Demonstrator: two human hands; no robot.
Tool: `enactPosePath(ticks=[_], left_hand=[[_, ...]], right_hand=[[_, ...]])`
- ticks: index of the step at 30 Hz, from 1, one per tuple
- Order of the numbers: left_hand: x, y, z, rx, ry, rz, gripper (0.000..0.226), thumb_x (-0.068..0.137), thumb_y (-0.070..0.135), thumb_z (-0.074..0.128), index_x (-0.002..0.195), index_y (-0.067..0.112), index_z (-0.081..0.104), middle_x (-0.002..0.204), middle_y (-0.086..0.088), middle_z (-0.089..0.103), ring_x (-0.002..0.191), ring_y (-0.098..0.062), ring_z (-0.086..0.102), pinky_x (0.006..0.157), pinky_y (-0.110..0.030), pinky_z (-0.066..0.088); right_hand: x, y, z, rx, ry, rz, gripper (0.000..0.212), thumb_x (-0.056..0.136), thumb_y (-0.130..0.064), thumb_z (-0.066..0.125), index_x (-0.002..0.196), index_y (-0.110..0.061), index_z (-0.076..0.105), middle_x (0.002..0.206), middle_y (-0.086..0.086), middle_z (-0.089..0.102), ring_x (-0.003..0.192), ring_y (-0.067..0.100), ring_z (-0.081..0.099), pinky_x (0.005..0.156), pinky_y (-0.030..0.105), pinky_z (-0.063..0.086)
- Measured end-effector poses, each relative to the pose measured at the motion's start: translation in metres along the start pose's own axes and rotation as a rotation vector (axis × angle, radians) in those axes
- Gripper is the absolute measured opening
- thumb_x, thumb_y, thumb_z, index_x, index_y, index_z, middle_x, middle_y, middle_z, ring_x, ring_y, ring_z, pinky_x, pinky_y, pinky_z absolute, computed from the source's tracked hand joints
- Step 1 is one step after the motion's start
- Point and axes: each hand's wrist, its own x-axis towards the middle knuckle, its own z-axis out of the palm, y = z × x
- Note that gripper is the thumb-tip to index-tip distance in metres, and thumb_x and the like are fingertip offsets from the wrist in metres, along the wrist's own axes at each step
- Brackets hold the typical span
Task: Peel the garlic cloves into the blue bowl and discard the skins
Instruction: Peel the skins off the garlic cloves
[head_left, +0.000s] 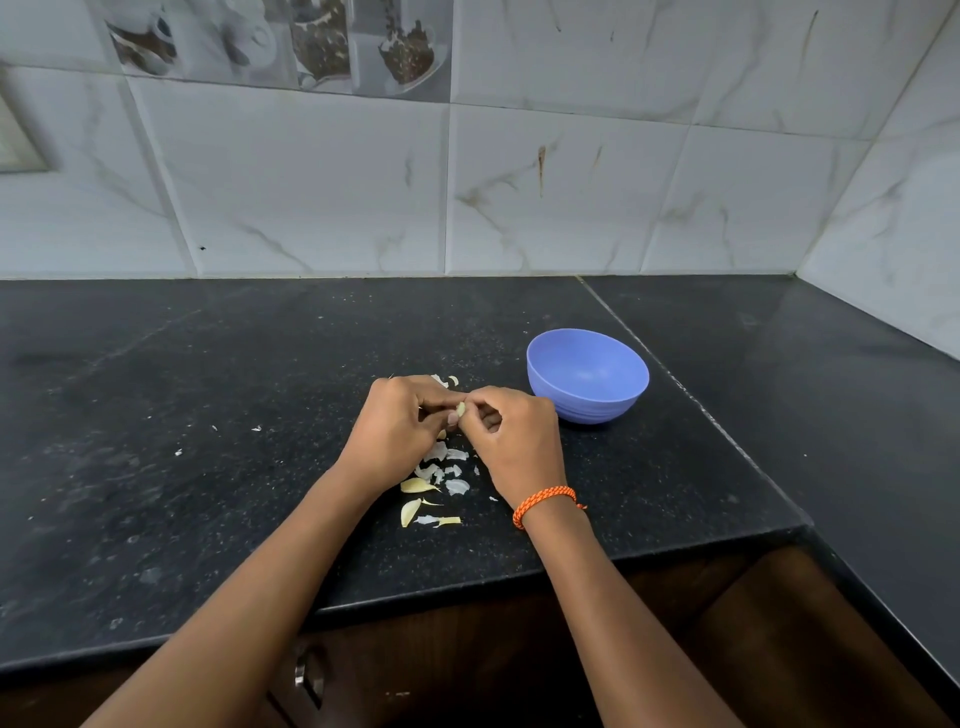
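Two hands, left hand (397, 431) and right hand (511, 441), pinch our garlic clove (460, 409); blue bowl (587, 376) sits at two o'clock on the counter (208, 467).

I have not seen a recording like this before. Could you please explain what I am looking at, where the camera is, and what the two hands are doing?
There is no machine here. A person wears one wide-angle camera on the head, so the picture looks forward and down along both forearms.

The left hand and the right hand meet over a black stone counter and together pinch one small garlic clove, apparently peeling it. The right wrist wears an orange braided band.

On the counter under and just in front of the hands lie papery white skins and two yellowish garlic cloves. To the right stands a blue bowl; the part of its inside that shows holds nothing. Behind is a wall of marbled tiles, and below the counter's edge a dark wooden cupboard.
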Motion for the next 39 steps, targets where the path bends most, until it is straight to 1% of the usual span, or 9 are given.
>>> enactPosePath(ticks=[5, 10, 18, 24, 27, 30, 33, 37, 39], left_hand=[[0.000, 0.000, -0.001, -0.006, 0.025, -0.014, 0.038, 0.093, -0.003, 0.079, 0.111, 0.029, 0.085, 0.088, 0.009, 0.078, 0.085, -0.014, 0.074, 0.077, -0.026, 0.058], [0.000, -0.002, 0.000, 0.026, 0.025, -0.024, 0.041, 0.093, -0.004, 0.077, 0.112, 0.032, 0.085, 0.086, 0.005, 0.077, 0.080, -0.018, 0.073, 0.076, -0.039, 0.060], [-0.001, 0.003, 0.000, 0.093, -0.015, 0.027, 0.044, 0.094, -0.006, 0.072, 0.115, 0.031, 0.085, 0.086, 0.008, 0.072, 0.081, -0.014, 0.068, 0.075, -0.042, 0.058], [-0.001, -0.002, -0.004, 0.038, -0.050, 0.036, 0.039, 0.096, -0.004, 0.073, 0.112, 0.030, 0.086, 0.086, 0.004, 0.073, 0.083, -0.019, 0.069, 0.076, -0.037, 0.055], [-0.001, -0.002, -0.005, -0.016, -0.041, 0.015, 0.039, 0.097, -0.003, 0.073, 0.114, 0.031, 0.085, 0.086, 0.003, 0.073, 0.086, -0.018, 0.070, 0.079, -0.032, 0.056], [0.000, -0.002, -0.003, 0.014, -0.035, 0.006, 0.038, 0.101, -0.002, 0.069, 0.115, 0.029, 0.085, 0.093, 0.004, 0.071, 0.088, -0.016, 0.069, 0.084, -0.033, 0.057], [0.001, -0.001, -0.001, 0.047, -0.034, 0.020, 0.029, 0.101, 0.002, 0.070, 0.103, 0.025, 0.087, 0.091, 0.006, 0.071, 0.085, -0.016, 0.069, 0.081, -0.040, 0.058], [0.001, 0.004, -0.001, -0.033, 0.076, -0.033, 0.009, 0.097, 0.018, 0.080, 0.096, 0.024, 0.086, 0.085, 0.007, 0.077, 0.079, -0.016, 0.074, 0.078, -0.041, 0.062], [0.001, 0.005, -0.001, -0.095, 0.080, -0.074, 0.007, 0.097, 0.019, 0.080, 0.091, 0.020, 0.084, 0.086, 0.006, 0.079, 0.077, -0.018, 0.076, 0.079, -0.045, 0.063]], right_hand=[[0.001, 0.001, 0.001, 0.060, -0.023, 0.011, 0.010, 0.097, -0.017, 0.072, 0.099, -0.015, 0.082, 0.083, -0.002, 0.079, 0.073, 0.011, 0.074, 0.067, 0.037, 0.064], [-0.001, 0.000, 0.003, -0.096, -0.060, -0.030, 0.017, 0.102, -0.025, 0.065, 0.108, -0.019, 0.079, 0.090, 0.000, 0.078, 0.076, 0.016, 0.072, 0.068, 0.043, 0.062], [-0.002, -0.002, 0.003, -0.208, -0.058, -0.036, 0.020, 0.102, -0.027, 0.060, 0.104, -0.016, 0.077, 0.086, 0.002, 0.074, 0.072, 0.021, 0.066, 0.065, 0.047, 0.058], [0.001, 0.001, -0.001, 0.027, -0.049, 0.004, 0.013, 0.098, -0.019, 0.069, 0.095, -0.015, 0.081, 0.081, -0.003, 0.076, 0.071, 0.013, 0.070, 0.066, 0.040, 0.061], [0.002, 0.002, -0.002, 0.181, -0.104, 0.127, 0.014, 0.103, -0.015, 0.066, 0.094, -0.014, 0.077, 0.081, -0.005, 0.076, 0.071, 0.008, 0.074, 0.069, 0.038, 0.064], [0.002, 0.000, -0.001, 0.220, -0.144, 0.178, 0.025, 0.111, -0.026, 0.057, 0.095, -0.016, 0.073, 0.081, -0.007, 0.075, 0.072, 0.008, 0.073, 0.070, 0.040, 0.064], [0.003, -0.002, -0.002, 0.252, -0.122, 0.193, 0.022, 0.105, -0.034, 0.067, 0.092, -0.018, 0.073, 0.079, -0.010, 0.075, 0.072, 0.009, 0.071, 0.068, 0.035, 0.064], [0.004, 0.002, -0.009, 0.371, -0.079, 0.253, 0.016, 0.103, -0.024, 0.071, 0.092, -0.013, 0.076, 0.073, -0.001, 0.073, 0.064, 0.014, 0.070, 0.059, 0.031, 0.060], [0.004, 0.002, -0.011, 0.435, -0.086, 0.285, 0.018, 0.104, -0.021, 0.069, 0.094, -0.009, 0.077, 0.073, 0.006, 0.073, 0.062, 0.015, 0.069, 0.057, 0.029, 0.056]])
